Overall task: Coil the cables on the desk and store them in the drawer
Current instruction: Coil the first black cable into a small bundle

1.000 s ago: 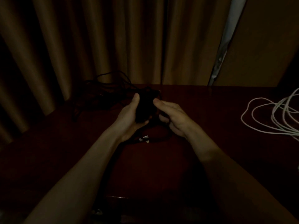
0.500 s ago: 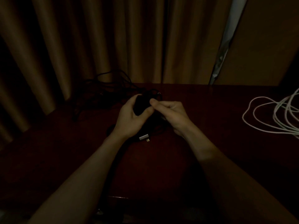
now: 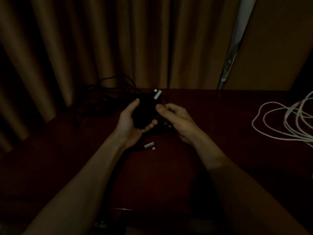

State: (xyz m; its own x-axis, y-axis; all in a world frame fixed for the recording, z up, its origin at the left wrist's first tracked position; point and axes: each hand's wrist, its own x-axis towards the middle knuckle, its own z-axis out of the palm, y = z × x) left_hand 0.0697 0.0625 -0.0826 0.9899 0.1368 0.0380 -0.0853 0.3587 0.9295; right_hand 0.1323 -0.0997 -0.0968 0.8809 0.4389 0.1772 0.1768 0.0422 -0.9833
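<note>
My left hand [image 3: 130,122] grips a coiled bundle of black cable [image 3: 144,112] above the dark red desk [image 3: 211,116]. A silver connector [image 3: 157,94] sticks up from the top of the bundle. My right hand [image 3: 177,121] is just right of the bundle, thumb and fingers pinched at a dark strand. The cable's other silver plug [image 3: 149,146] lies on the desk below my left wrist. A loose tangle of black cables [image 3: 108,92] sits behind, by the curtain. Loose white cables [image 3: 288,122] lie at the right edge. No drawer is visible.
Brown curtains [image 3: 101,39] hang right behind the desk, with a brown panel [image 3: 279,39] at the back right. The desk's front edge [image 3: 122,209] shows faintly between my forearms. The scene is very dark.
The silver connector has come up into view at the top of the bundle. My right hand has drawn slightly right, away from my left thumb.
</note>
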